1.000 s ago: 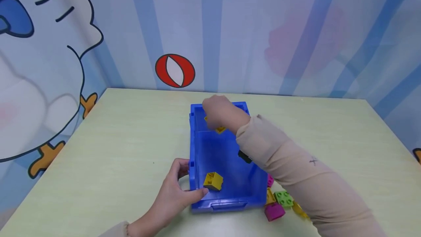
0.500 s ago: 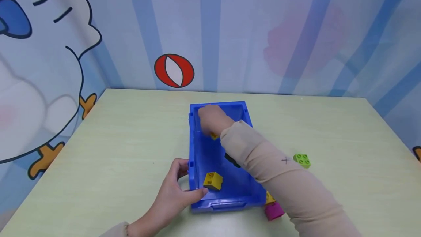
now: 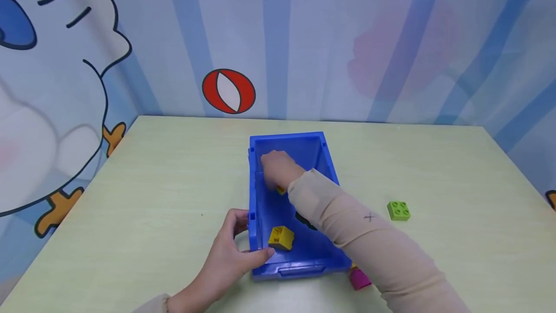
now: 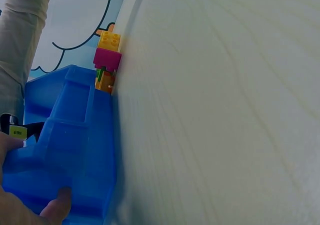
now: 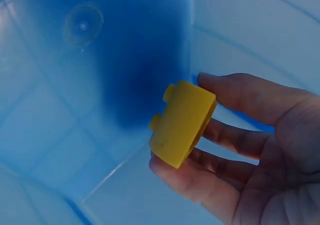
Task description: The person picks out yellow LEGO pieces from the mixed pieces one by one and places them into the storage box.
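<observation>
A blue plastic bin (image 3: 301,272) stands on the table, long side pointing away from me. My left hand (image 3: 236,250) grips its near left corner, thumb over the rim. Inside the bin, my right hand (image 3: 280,168) pinches a yellow toy building brick (image 5: 184,125) between thumb and fingers. The right wrist view shows it held above the bin floor, studs facing left; in the head view the hand mostly hides it. A second yellow brick (image 3: 281,238) lies in the bin's near left part, close to my left thumb.
Right of the bin, a light green brick (image 3: 398,210) lies on the table. A magenta brick (image 3: 359,279) sits by the bin's near right corner. In the left wrist view, a yellow-orange brick (image 4: 109,41) shows beyond it. My right sleeve covers that side. A printed backdrop rises behind the table.
My right hand has moved nearer and slightly left, lower into the bin, with the yellow brick. The sleeve has swung left, uncovering the light green brick. My left hand keeps its place.
</observation>
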The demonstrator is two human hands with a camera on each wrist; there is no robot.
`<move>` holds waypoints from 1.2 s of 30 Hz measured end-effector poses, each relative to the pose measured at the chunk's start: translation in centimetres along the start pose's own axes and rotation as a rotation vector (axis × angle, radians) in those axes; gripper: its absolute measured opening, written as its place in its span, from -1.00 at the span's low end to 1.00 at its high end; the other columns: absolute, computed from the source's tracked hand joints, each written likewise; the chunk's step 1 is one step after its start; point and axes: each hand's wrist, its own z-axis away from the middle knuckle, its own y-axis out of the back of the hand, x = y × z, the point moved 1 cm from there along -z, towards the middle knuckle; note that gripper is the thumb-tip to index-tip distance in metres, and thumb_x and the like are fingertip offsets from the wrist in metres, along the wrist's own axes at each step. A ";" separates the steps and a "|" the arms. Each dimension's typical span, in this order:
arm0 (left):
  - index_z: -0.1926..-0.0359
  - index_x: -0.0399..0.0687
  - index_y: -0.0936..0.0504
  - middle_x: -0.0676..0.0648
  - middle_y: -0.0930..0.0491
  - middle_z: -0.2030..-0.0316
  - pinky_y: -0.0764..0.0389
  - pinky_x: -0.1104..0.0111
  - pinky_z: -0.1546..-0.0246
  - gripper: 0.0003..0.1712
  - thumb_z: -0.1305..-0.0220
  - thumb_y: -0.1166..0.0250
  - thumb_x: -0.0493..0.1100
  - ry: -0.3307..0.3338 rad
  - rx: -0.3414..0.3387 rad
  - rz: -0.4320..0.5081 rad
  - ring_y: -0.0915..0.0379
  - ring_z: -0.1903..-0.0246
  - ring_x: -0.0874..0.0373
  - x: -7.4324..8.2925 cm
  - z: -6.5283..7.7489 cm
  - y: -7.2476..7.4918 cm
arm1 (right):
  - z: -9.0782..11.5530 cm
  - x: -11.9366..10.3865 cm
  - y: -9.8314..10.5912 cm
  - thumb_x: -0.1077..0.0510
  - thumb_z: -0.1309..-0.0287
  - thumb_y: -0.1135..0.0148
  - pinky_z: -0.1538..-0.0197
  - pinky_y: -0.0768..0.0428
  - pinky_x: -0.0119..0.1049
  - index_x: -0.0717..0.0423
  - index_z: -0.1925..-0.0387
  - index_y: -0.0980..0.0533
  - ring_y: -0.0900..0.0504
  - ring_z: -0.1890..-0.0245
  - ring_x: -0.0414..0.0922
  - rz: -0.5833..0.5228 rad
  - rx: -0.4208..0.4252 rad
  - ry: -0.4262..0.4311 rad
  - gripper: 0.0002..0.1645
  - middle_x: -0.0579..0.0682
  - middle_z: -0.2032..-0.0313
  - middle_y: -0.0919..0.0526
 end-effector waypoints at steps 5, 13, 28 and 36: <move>0.03 0.03 -0.28 -0.12 -0.39 -0.01 -0.41 0.04 0.01 -0.27 0.27 -0.45 -0.09 -0.002 -0.008 0.006 -0.23 -0.06 -0.04 0.0 0.0 0.0 | 0.1 0.1 -0.6 0.31 0.02 -0.17 0.40 -0.54 -0.32 0.17 0.13 -0.43 -0.50 0.37 -0.05 -0.026 -0.035 -0.016 -0.67 0.08 0.31 -0.52; 0.03 0.03 -0.28 -0.11 -0.39 0.00 -0.34 -0.01 -0.03 -0.27 0.28 -0.46 -0.09 -0.004 -0.005 0.001 -0.23 -0.05 -0.04 0.0 0.0 0.0 | 0.2 0.3 -1.1 0.31 0.07 -0.22 0.33 -0.56 -0.28 0.16 0.10 -0.40 -0.48 0.34 -0.04 -0.025 -0.081 -0.011 -0.59 0.08 0.28 -0.50; 0.05 0.00 -0.28 -0.12 -0.40 0.01 -0.31 -0.02 -0.05 -0.28 0.28 -0.46 -0.09 -0.007 0.003 0.000 -0.25 -0.04 -0.03 0.2 0.0 0.1 | 0.2 0.3 -1.0 0.28 0.07 -0.22 0.33 -0.56 -0.26 0.13 0.05 -0.39 -0.49 0.32 -0.05 0.046 -0.151 -0.027 -0.54 0.07 0.24 -0.50; 0.04 -0.01 -0.28 -0.11 -0.40 0.01 -0.31 -0.03 -0.05 -0.28 0.28 -0.45 -0.07 0.003 -0.002 0.000 -0.24 -0.05 -0.03 0.0 0.0 0.0 | 0.1 0.4 -1.2 0.28 0.11 -0.26 0.32 -0.56 -0.26 0.13 0.06 -0.38 -0.49 0.32 -0.05 0.042 -0.176 -0.044 -0.51 0.06 0.26 -0.49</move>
